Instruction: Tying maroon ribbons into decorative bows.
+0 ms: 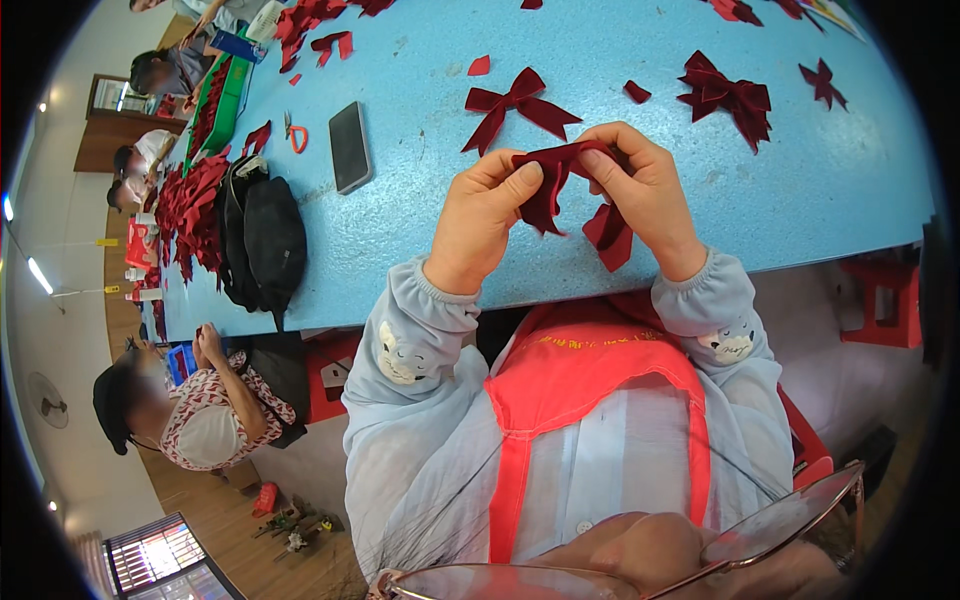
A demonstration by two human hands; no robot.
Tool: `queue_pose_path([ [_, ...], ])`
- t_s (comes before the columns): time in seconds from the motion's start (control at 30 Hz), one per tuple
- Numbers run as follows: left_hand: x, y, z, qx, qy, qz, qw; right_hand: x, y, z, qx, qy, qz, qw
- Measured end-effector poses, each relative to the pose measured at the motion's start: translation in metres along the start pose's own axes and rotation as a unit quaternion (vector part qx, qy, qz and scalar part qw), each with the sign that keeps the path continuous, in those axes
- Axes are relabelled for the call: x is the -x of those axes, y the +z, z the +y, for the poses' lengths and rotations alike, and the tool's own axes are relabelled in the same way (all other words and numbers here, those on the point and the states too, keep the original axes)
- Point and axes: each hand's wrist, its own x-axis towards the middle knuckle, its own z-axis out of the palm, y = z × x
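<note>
Item: dark red velvet ribbon [560, 185], folded, soft-napped, pinched between left hand [482, 215] and right hand [645, 190]. Below: speckled blue table [420, 240]. Nearby: 1 finished bow [518, 105].

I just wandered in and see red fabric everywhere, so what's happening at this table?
A person in a red apron is folding a dark red ribbon with both hands, the left hand and right hand pinching it above the blue table. Finished dark red bows lie beyond the hands, with a phone, a black bag and small scissors to the left. Other people sit working along the table's far side.
</note>
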Motion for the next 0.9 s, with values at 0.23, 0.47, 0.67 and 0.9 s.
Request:
queue_pose_path([
  [0.23,0.005,0.021,0.002,0.136,0.038,0.019,0.990,0.005,0.001,-0.001,-0.017,0.069,-0.009,0.997],
  [0.47,-0.003,0.024,0.001,0.080,0.017,0.053,0.995,0.001,-0.006,0.010,-0.083,0.070,-0.008,0.994],
  [0.67,-0.011,0.017,-0.012,0.126,-0.018,0.065,0.990,0.004,-0.011,0.019,0.017,-0.020,0.026,0.999],
  [0.9,-0.017,0.023,-0.022,0.172,-0.029,0.052,0.983,0.004,-0.017,0.009,-0.018,0.022,0.026,0.999],
])
